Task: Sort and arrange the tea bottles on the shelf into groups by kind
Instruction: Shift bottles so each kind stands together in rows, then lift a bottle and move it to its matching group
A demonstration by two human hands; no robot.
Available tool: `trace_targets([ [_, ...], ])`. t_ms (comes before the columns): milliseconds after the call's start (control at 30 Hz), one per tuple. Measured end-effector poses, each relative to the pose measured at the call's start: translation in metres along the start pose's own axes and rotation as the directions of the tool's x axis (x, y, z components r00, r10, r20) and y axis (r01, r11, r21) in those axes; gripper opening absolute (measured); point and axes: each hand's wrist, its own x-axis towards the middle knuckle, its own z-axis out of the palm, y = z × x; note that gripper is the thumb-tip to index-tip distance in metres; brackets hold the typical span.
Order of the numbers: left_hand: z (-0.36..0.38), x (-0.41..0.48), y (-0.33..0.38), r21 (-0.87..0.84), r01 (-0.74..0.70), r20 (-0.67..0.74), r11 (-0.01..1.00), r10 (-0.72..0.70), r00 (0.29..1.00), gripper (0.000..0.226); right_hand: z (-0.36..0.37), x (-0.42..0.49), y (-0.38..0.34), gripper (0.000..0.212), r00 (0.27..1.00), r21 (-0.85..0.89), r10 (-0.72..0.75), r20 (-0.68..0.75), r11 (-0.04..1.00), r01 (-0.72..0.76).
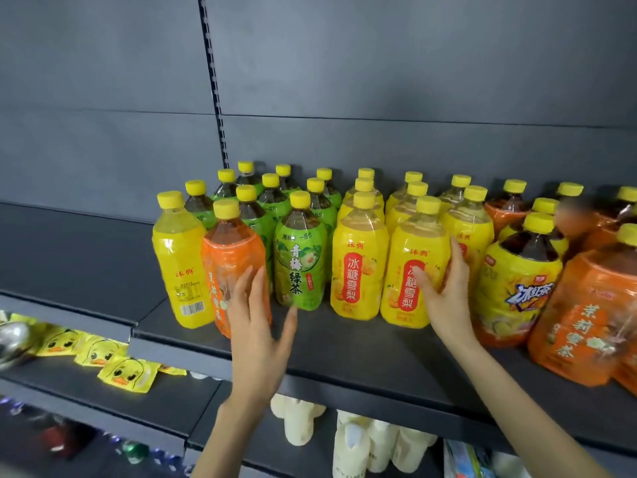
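Yellow-capped tea bottles stand on a dark shelf point(344, 346). In the front row, from the left: a yellow bottle turned back-to-front point(179, 263), an orange-label bottle point(225, 260), a green-label bottle point(300, 267), and two yellow pear-label bottles point(356, 274). My left hand point(256, 326) is open with straight fingers against the orange bottle's right side. My right hand point(446, 294) grips the right yellow pear bottle point(405, 298), thumb on its front, fingers round its right side. Several green bottles point(272, 198) stand behind, more yellow ones point(468, 222) to the right.
At right stand a yellow iced-tea bottle with dark tea point(517, 288) and orange jasmine bottles point(582, 326). The adjoining shelf section point(86, 257) lies to the left. Yellow duck packets point(120, 370) and a metal object point(13, 339) lie lower left; white bottles point(296, 422) stand below.
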Motion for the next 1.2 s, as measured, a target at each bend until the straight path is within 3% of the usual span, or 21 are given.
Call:
trace_targets([
  [67, -0.012, 0.013, -0.014, 0.064, 0.05, -0.122, 0.997, -0.042, 0.992, 0.068, 0.008, -0.013, 0.003, 0.082, 0.999, -0.033, 0.002, -0.046, 0.999, -0.003],
  [167, -0.033, 0.038, -0.048, -0.008, 0.241, -0.227, 0.971, -0.236, 0.945, 0.079, 0.017, -0.029, 0.013, 0.087, 0.997, -0.085, 0.022, -0.076, 0.996, -0.028],
  [233, -0.043, 0.054, -0.073, -0.084, 0.341, -0.19, 0.936, -0.351, 0.917, 0.09, 0.022, -0.035, 0.015, 0.089, 0.994, -0.1, 0.046, -0.103, 0.993, -0.056],
  [367, -0.047, 0.069, -0.123, -0.252, 0.445, 0.018, 0.859, -0.456, 0.89, 0.112, 0.033, -0.04, 0.012, 0.088, 0.98, -0.116, 0.079, -0.185, 0.988, -0.102],
  [633, -0.059, 0.077, -0.148, -0.425, 0.492, 0.24, 0.76, -0.43, 0.87, 0.136, 0.052, -0.056, -0.005, 0.084, 0.954, -0.16, 0.158, -0.254, 0.966, -0.203],
  [800, -0.063, 0.075, -0.165, -0.344, 0.375, 0.309, 0.861, -0.273, 0.911, 0.112, 0.07, -0.08, -0.021, 0.084, 0.965, -0.224, 0.167, -0.201, 0.951, -0.211],
  [933, -0.073, 0.07, -0.159, -0.159, 0.381, 0.244, 0.911, -0.338, 0.909, 0.093, 0.083, -0.091, -0.033, 0.087, 0.977, -0.261, 0.186, -0.105, 0.943, -0.208],
  [1067, -0.092, 0.05, -0.142, -0.173, 0.401, 0.169, 0.9, -0.374, 0.912, 0.098, 0.092, -0.097, -0.044, 0.078, 0.978, -0.297, 0.198, -0.066, 0.932, -0.208],
  [1200, -0.117, 0.03, -0.116, -0.261, 0.477, 0.105, 0.839, -0.466, 0.878, 0.114, 0.094, -0.105, -0.058, 0.05, 0.986, -0.311, 0.137, -0.093, 0.937, -0.16],
])
